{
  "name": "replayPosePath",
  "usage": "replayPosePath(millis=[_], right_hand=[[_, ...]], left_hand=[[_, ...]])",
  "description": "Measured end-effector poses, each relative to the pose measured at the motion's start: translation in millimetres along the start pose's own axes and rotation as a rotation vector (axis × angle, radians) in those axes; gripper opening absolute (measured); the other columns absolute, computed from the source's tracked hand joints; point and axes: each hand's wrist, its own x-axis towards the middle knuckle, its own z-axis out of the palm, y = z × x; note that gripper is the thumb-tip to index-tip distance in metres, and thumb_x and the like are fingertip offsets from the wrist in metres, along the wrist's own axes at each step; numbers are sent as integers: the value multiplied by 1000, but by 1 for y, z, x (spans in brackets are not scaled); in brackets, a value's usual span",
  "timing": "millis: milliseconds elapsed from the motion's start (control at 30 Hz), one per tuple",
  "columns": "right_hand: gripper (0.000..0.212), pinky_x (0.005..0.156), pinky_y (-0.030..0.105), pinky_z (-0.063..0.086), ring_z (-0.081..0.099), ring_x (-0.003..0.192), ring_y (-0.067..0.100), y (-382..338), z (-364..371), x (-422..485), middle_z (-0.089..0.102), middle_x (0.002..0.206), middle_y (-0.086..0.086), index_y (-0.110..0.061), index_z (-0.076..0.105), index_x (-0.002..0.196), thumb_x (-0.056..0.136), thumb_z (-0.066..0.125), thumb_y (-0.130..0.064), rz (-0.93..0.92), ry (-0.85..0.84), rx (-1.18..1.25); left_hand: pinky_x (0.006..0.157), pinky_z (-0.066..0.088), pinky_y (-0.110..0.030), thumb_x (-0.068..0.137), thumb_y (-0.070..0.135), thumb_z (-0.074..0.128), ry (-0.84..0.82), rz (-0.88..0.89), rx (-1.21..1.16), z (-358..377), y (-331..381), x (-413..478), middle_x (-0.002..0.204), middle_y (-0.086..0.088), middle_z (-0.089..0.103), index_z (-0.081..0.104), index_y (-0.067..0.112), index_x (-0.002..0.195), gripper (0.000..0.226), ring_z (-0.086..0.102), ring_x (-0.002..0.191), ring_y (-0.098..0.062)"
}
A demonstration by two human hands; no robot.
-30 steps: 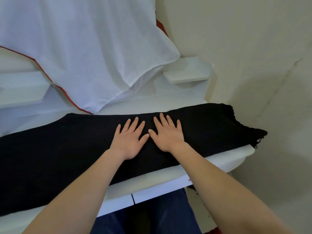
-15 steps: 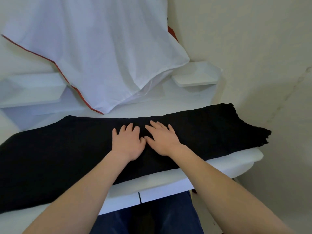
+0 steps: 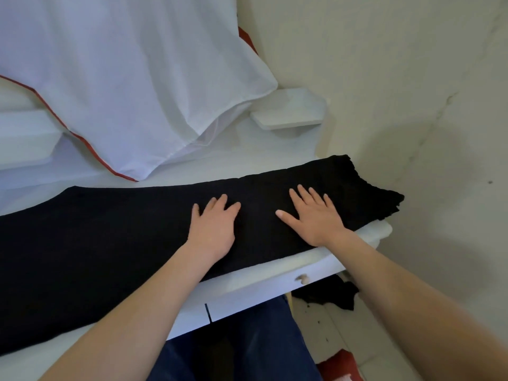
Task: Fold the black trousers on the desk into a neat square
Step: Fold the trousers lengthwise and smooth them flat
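White cloth (image 3: 132,78) with red trim draped at back; small white shelf (image 3: 288,112) beside it; black rag (image 3: 330,295) on floor (image 3: 346,334).

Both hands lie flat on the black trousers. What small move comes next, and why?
Probably the right hand pinches the right end of the trousers and folds it leftward: they lie flat but one long strip, that end overhanging the desk.

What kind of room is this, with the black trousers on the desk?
Likely a room at home, maybe a bedroom: a white desk with a drawer knob, a white cloth draped behind it, and a dark cloth on the floor.
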Motion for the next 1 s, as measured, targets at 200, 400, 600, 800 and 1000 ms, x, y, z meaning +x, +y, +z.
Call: replayPosePath(millis=[200,400,600,800,1000], right_hand=[[65,117,47,1,-1,148,18,-7,0,6,1,163,-3,-25,7,154,98,16,-57,-83,3,14],[81,118,44,3,3,149,19,61,-3,3,5,162,-4,-27,8,154,88,12,-74,86,34,4],[85,119,45,4,1,149,22,94,-9,2,1,163,-1,-24,4,154,86,8,-76,198,-19,-23],[63,118,48,10,5,148,25,71,-31,13,6,162,5,-15,9,154,101,20,-48,132,135,19],[53,119,38,5,9,148,17,28,-34,43,16,161,4,-12,20,152,104,26,-35,-164,-44,540]], left_hand=[[118,4,-51,100,44,25,-43,155,-97,12,65,20,163,-4,5,15,23,153,57,2,149,-24],[116,1,-56,97,56,17,-58,142,8,24,68,28,163,-2,-3,4,29,153,63,-5,148,-29],[106,28,-62,92,61,31,-45,83,98,6,88,39,149,-12,32,33,24,142,62,32,134,-40],[104,33,-58,96,47,37,100,91,54,-3,110,66,133,-14,46,46,17,131,47,44,122,-35],[117,4,-57,97,39,29,15,200,-48,15,122,97,161,-7,10,11,18,153,63,5,148,-28]])
